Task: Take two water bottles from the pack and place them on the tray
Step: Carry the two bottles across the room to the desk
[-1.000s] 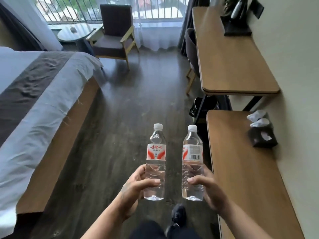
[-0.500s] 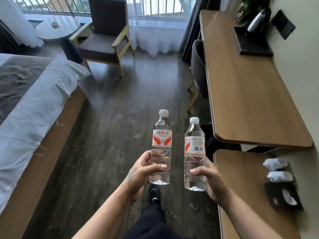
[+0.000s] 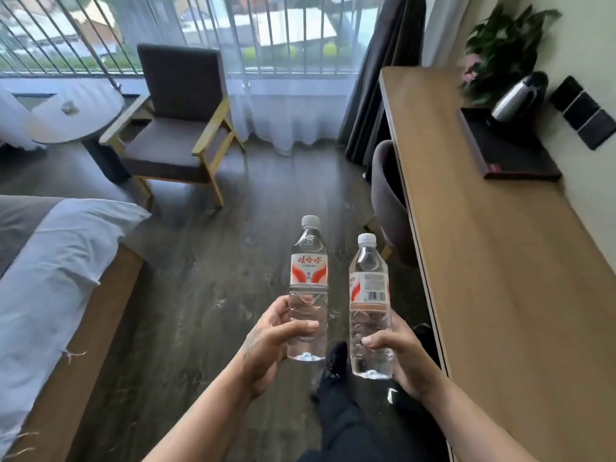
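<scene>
I hold two clear water bottles upright over the dark wood floor, each with a white cap and a red and white label. My left hand (image 3: 270, 341) grips the lower half of the left bottle (image 3: 308, 271). My right hand (image 3: 400, 358) grips the lower half of the right bottle (image 3: 369, 288), which sits slightly lower. A dark tray (image 3: 513, 161) lies on the long wooden desk (image 3: 493, 261) far to the right, with a kettle (image 3: 515, 98) standing on its far end. The pack is not in view.
A bed (image 3: 50, 278) with white linen fills the left. An armchair (image 3: 180, 125) and a round table (image 3: 66, 118) stand by the window. A grey chair (image 3: 388, 201) is tucked at the desk's edge. A potted plant (image 3: 500, 45) stands in the desk's far corner.
I have moved forward along the floor towards the window. The low shelf with the tissue box has left the view, and the desk and tray are closer. Both hands still hold the bottles.
</scene>
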The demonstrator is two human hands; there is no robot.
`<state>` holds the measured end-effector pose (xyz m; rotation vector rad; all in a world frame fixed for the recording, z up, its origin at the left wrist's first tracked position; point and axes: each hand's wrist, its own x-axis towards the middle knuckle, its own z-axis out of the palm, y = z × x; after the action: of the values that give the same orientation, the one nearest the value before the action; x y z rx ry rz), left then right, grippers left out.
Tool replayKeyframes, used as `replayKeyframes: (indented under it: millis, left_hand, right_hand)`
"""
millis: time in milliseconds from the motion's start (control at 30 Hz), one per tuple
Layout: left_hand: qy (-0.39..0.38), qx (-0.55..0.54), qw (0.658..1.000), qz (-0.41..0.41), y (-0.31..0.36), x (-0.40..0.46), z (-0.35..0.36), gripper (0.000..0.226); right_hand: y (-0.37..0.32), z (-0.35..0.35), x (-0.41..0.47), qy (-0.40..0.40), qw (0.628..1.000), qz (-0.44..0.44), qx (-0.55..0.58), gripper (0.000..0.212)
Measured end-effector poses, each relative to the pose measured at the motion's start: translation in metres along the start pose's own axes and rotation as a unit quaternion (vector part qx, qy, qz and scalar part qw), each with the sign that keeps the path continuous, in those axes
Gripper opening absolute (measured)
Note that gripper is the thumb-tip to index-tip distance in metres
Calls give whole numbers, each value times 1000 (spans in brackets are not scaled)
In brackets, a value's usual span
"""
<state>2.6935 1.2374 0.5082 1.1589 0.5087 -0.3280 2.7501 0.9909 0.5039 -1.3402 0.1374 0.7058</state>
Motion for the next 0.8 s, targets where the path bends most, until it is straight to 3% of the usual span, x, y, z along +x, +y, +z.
replayKeyframes:
  millis: [200, 500, 800]
  left_hand:
    - [20, -20, 1000, -11, 97, 127, -1, 67]
    - [22, -26, 999, 5, 234, 301, 2, 64]
    - [-41, 19, 999, -9, 364, 501, -20, 67]
  right_hand:
    - [-93, -21, 154, -51, 998, 28, 5, 86]
    - [-228, -33, 344, -48, 998, 25, -35, 86]
    - [-314, -35, 523, -11, 1000, 4, -11, 79]
